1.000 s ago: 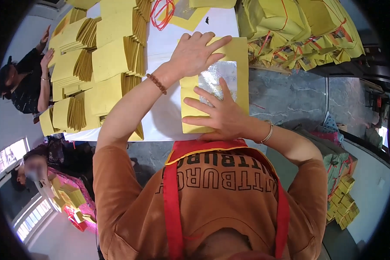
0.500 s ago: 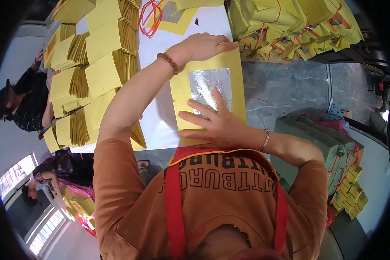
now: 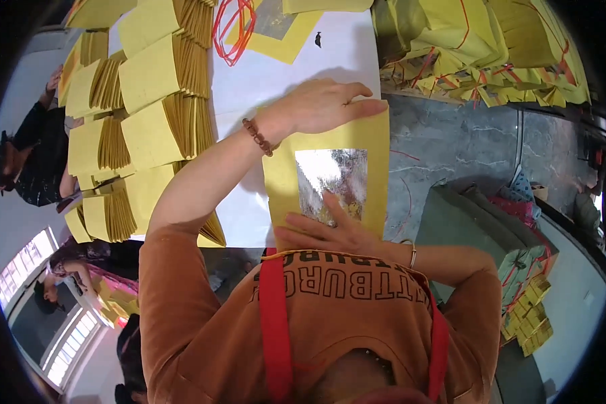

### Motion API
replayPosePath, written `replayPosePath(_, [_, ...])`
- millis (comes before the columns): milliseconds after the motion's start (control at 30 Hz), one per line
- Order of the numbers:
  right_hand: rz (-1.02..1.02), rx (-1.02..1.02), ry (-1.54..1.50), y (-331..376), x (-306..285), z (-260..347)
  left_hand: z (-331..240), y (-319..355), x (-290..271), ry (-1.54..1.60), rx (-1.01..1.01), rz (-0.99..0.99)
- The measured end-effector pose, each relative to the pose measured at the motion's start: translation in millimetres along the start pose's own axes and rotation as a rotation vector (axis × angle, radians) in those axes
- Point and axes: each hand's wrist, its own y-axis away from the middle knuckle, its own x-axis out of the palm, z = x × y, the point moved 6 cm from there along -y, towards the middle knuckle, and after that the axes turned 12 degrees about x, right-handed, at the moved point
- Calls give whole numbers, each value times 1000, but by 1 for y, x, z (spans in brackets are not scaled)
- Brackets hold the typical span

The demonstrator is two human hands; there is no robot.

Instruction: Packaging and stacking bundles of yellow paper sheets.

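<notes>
Paper workshop; stacked yellow sheets point(image 3: 151, 87); tied bundles point(image 3: 491, 54).

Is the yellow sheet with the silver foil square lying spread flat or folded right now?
Spread flat. The yellow sheet lies open on the white table, foil square facing up, with the left hand on its top edge and the right hand on its lower part.

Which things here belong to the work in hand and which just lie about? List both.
In hand:
left hand, flat on the top edge of the yellow sheet
right hand, on its silver foil square

Lying about:
folded yellow stacks
red string
tied yellow bundles
white table
</notes>
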Motion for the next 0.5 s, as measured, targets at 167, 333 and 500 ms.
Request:
replayPosePath(167, [5, 33, -44, 2, -1, -5, 2, -4, 3, 44, 73, -9])
replayPosePath(333, [108, -64, 57, 4, -4, -4, 0, -5, 5, 55, 116, 55])
replayPosePath(500, [72, -108, 186, 2, -3, -12, -5, -6, 3, -47, 127, 99])
